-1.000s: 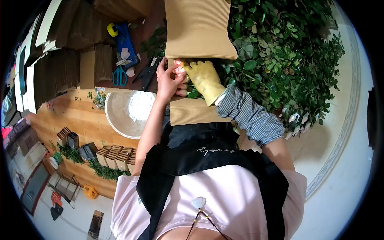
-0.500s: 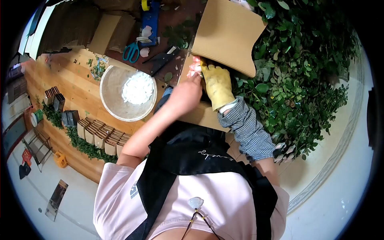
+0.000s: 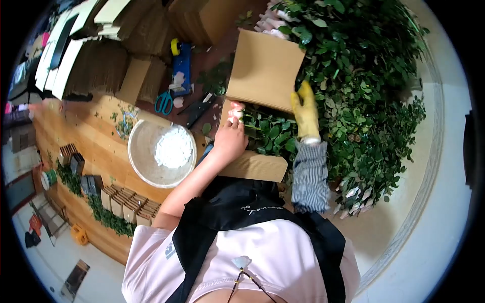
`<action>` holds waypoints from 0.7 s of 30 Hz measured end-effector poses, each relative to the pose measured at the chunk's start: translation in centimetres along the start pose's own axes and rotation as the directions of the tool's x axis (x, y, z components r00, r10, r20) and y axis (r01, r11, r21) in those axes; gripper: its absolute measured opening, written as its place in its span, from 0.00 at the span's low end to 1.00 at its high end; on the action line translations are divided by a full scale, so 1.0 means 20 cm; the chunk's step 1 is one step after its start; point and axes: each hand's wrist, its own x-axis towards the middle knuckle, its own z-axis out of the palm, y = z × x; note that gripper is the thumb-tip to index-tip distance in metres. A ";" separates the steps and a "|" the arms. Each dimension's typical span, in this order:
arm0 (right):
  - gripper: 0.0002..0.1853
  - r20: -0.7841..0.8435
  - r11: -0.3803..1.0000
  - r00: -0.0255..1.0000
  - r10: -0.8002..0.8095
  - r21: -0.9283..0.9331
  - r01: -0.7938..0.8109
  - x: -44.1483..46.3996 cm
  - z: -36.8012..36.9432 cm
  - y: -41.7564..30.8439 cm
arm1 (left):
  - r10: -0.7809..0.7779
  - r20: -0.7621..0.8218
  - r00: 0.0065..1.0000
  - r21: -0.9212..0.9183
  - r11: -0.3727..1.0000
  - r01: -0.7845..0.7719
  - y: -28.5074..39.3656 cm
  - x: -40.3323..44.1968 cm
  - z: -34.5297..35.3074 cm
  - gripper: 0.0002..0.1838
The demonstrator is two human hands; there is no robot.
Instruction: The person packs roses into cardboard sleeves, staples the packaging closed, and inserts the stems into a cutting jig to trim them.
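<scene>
Pink roses (image 3: 235,110) lie at the left end of a cardboard wrap, their leafy stems (image 3: 275,131) running right. My bare left hand (image 3: 231,140) is closed, its fingertips around the lower side of the blooms. An upper cardboard flap (image 3: 265,68) rises over the stems, and a lower strip of ribbed cardboard (image 3: 257,166) shows nearest my body. My right hand (image 3: 305,113), in a yellow glove, is at the flap's right edge. Its thumb and fingers are apart, and I cannot see it holding anything; the glove is slightly blurred.
A large heap of leafy rose stems (image 3: 364,111) fills the right side. To the left are a round tub of white pieces (image 3: 174,146), teal scissors (image 3: 164,102), a blue tape dispenser (image 3: 182,68) and stacked cardboard (image 3: 96,65). Wrapped bundles (image 3: 124,204) line the floor.
My gloved right hand has left the blooms and moved right to the flap's edge, uncovering the green stems. My left hand stays at the roses. The whole view has shifted.
</scene>
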 end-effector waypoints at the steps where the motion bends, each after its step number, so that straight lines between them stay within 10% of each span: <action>1: 0.31 0.299 0.993 0.949 0.096 0.037 -0.112 0.08 -0.05 0.14 | 0.000 0.014 1.000 0.003 1.000 0.000 0.00 0.00 -0.01 0.25; 2: 0.30 0.426 0.990 0.905 -0.009 0.130 -0.051 0.10 -0.08 0.17 | -0.004 0.024 1.000 0.008 1.000 0.003 0.00 0.00 -0.02 0.25; 6: 0.27 -0.037 0.798 0.888 -0.459 0.423 0.430 -0.05 -0.29 -0.24 | 0.005 0.036 0.999 -0.004 1.000 -0.005 -0.03 0.01 0.01 0.26; 8: 0.28 0.170 0.393 0.856 -0.488 0.918 0.041 -0.08 -0.43 -0.27 | -0.012 0.025 1.000 -0.008 1.000 0.013 -0.02 -0.01 -0.01 0.27; 11: 0.29 0.765 0.813 0.405 -0.500 0.576 -0.085 0.00 -0.51 -0.13 | 0.120 0.063 0.991 -0.097 0.989 -0.113 -0.05 0.02 -0.01 0.27; 12: 0.28 0.869 0.866 0.320 -0.376 0.453 -0.212 -0.02 -0.41 -0.21 | -0.079 -0.054 0.995 -0.764 0.645 0.010 -0.01 -0.01 0.00 0.25; 13: 0.27 0.885 0.941 0.334 -0.326 0.337 0.026 -0.03 -0.29 -0.23 | -0.273 -0.167 0.947 -0.980 -0.058 -0.190 0.03 -0.04 0.02 0.23; 17: 0.27 0.881 0.930 0.429 -0.200 0.034 0.365 -0.08 0.12 -0.19 | 0.044 0.061 0.997 -0.590 0.807 0.000 -0.25 0.00 0.11 0.21; 20: 0.35 0.852 0.514 0.324 -0.412 -0.076 0.854 -0.09 0.24 0.03 | 0.243 0.187 0.952 -0.579 0.810 -0.093 -0.42 -0.11 -0.19 0.21; 21: 0.38 0.889 0.435 0.388 -0.244 -0.257 0.863 -0.19 0.22 -0.09 | 0.163 0.327 0.931 -0.530 0.847 0.038 -0.46 -0.14 -0.42 0.18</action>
